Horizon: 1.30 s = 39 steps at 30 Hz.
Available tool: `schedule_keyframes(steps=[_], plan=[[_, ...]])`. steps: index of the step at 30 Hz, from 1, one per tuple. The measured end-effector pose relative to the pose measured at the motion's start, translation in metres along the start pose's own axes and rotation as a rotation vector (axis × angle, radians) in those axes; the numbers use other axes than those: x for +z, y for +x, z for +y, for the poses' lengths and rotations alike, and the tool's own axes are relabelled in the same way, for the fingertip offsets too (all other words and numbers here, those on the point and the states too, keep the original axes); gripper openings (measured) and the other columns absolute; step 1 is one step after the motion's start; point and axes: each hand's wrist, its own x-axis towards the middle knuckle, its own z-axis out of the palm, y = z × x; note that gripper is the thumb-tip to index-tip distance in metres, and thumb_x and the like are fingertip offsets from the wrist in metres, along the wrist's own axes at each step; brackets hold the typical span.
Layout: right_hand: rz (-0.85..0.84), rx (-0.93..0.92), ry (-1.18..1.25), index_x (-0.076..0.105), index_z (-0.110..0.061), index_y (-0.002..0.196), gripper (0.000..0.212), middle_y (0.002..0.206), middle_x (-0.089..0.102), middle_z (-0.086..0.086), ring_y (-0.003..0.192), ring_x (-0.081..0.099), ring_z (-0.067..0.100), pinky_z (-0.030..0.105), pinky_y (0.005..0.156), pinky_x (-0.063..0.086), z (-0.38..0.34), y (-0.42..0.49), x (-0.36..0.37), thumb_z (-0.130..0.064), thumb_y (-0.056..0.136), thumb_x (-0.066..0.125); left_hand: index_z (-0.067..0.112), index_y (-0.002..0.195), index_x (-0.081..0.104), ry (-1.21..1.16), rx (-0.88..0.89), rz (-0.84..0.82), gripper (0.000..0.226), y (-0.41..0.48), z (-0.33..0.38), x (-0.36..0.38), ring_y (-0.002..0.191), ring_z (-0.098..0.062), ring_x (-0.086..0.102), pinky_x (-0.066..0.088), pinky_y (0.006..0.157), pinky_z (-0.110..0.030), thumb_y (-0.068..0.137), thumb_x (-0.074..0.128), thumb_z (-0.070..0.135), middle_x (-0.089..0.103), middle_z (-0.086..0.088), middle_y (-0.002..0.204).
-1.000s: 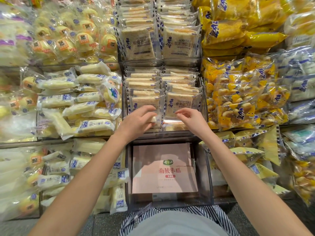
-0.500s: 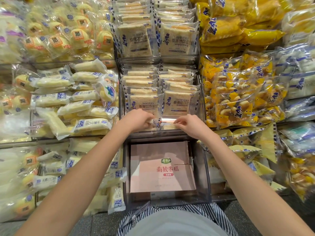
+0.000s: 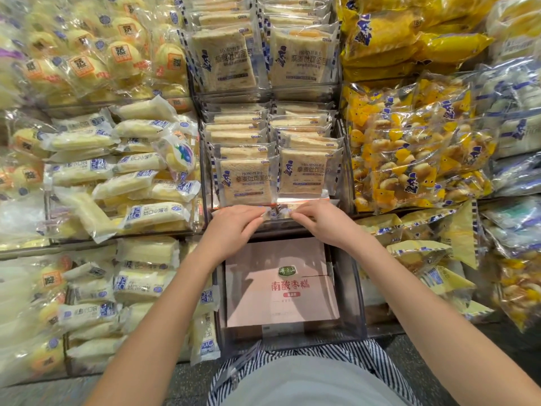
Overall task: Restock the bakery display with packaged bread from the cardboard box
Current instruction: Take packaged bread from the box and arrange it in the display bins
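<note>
Crowded display shelves (image 3: 26, 249) fill the view, with pale rolls (image 3: 128, 183) on the left and yellow bags (image 3: 409, 148) on the right. In the middle bin (image 3: 345, 159), two rows of toast packs (image 3: 246, 180) stand upright. A second ago the two hands hovered apart above them; now both sit lower and closer together at the bin's front edge. The left hand (image 3: 234, 227) and right hand (image 3: 319, 221) each pinch the crinkled wrapper of one bread pack (image 3: 275, 213) lying there. Below sits one pink box (image 3: 281, 282).

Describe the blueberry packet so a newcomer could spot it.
Find the central column of sliced toast packs. Just left lies a pile of long white rolls. The blueberry packet sits at its right edge, the only one printed with a blue berry.
</note>
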Motion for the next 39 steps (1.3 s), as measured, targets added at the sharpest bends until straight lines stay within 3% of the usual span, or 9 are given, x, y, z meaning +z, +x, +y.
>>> schedule_keyframes(steps=[8,12,16,19,21,23,27,35,39], plan=[[-0.027,0.049,-0.080,0.057,-0.021,0.079,0.035,0.067,0.050,-0.011,0.076,0.052,0.019,0.032,0.066,0.034,-0.012,0.011,0.006,-0.043,0.103,0.043,0.038,0.136,0.056,0.155,-0.156,-0.168,0.036,0.028,0.009,-0.011,0.125,-0.015,0.055,0.048,0.100,-0.038,0.104,0.039,0.042,0.059,0.013,0.137],[-0.042,-0.022,-0.053,0.070,-0.018,0.117,0.037,0.108,0.072,-0.003,0.101,0.061,0.020,0.036,0.086,0.048,-0.006,0.004,0.004,-0.041,0.102,0.046,0.030,0.124,0.066,0.037,-0.250,-0.127,0.030,0.036,0.019,-0.015,0.108,-0.012,0.063,0.051,0.095,-0.035,0.098,0.056,0.041,0.068,0.009,0.122],[0.084,0.004,0.003,0.072,-0.012,0.100,0.042,0.096,0.073,0.002,0.089,0.064,0.021,0.042,0.080,0.053,0.002,-0.003,0.005,-0.044,0.102,0.043,0.023,0.117,0.070,0.051,-0.298,0.091,0.025,0.014,0.020,-0.024,0.100,-0.012,0.065,0.047,0.078,-0.024,0.098,0.058,0.034,0.071,0.007,0.115],[0.186,0.011,0.151,0.067,-0.017,0.124,0.038,0.122,0.068,0.000,0.114,0.060,0.016,0.038,0.099,0.048,-0.007,-0.008,0.003,-0.040,0.102,0.045,0.028,0.123,0.068,0.080,-0.191,0.052,0.032,-0.009,0.018,-0.019,0.112,-0.016,0.063,0.050,0.095,-0.036,0.103,0.047,0.038,0.068,0.008,0.125],[0.184,-0.042,0.203,0.060,-0.018,0.134,0.039,0.133,0.062,-0.001,0.125,0.054,0.014,0.032,0.106,0.041,-0.021,-0.005,0.002,-0.036,0.103,0.046,0.028,0.133,0.061,0.084,-0.151,-0.031,0.037,-0.015,0.014,-0.009,0.130,-0.015,0.052,0.034,0.114,-0.046,0.104,0.041,0.039,0.058,0.008,0.139],[0.112,-0.070,0.169,0.061,-0.017,0.133,0.037,0.132,0.063,0.001,0.123,0.055,0.016,0.031,0.101,0.041,-0.035,0.003,0.005,-0.033,0.103,0.047,0.029,0.143,0.049,0.109,-0.165,-0.094,0.042,-0.011,0.008,-0.004,0.142,-0.013,0.036,0.019,0.120,-0.048,0.105,0.035,0.040,0.045,0.009,0.150],[0.081,-0.003,0.150,0.067,-0.015,0.125,0.031,0.122,0.069,0.003,0.108,0.063,0.016,0.025,0.087,0.045,-0.050,0.023,0.011,-0.027,0.101,0.053,0.030,0.147,0.043,0.155,-0.178,-0.175,0.045,0.000,0.008,-0.001,0.147,-0.014,0.028,0.019,0.120,-0.050,0.106,0.028,0.043,0.038,0.010,0.155],[0.093,0.096,0.011,0.075,-0.012,0.107,0.022,0.114,0.068,0.008,0.098,0.062,0.022,0.029,0.081,0.046,-0.047,0.046,0.011,-0.024,0.095,0.062,0.022,0.126,0.066,0.070,-0.228,0.154,0.031,0.002,0.004,-0.005,0.117,-0.016,0.059,0.048,0.097,-0.036,0.102,0.048,0.032,0.066,0.003,0.126],[0.200,0.160,0.012,0.074,-0.012,0.100,0.027,0.107,0.068,0.006,0.096,0.062,0.022,0.033,0.077,0.047,-0.038,0.035,0.007,-0.035,0.095,0.060,0.023,0.124,0.067,-0.027,-0.244,0.074,0.030,0.010,0.002,-0.013,0.113,-0.015,0.060,0.048,0.099,-0.037,0.096,0.061,0.031,0.068,0.004,0.122]])
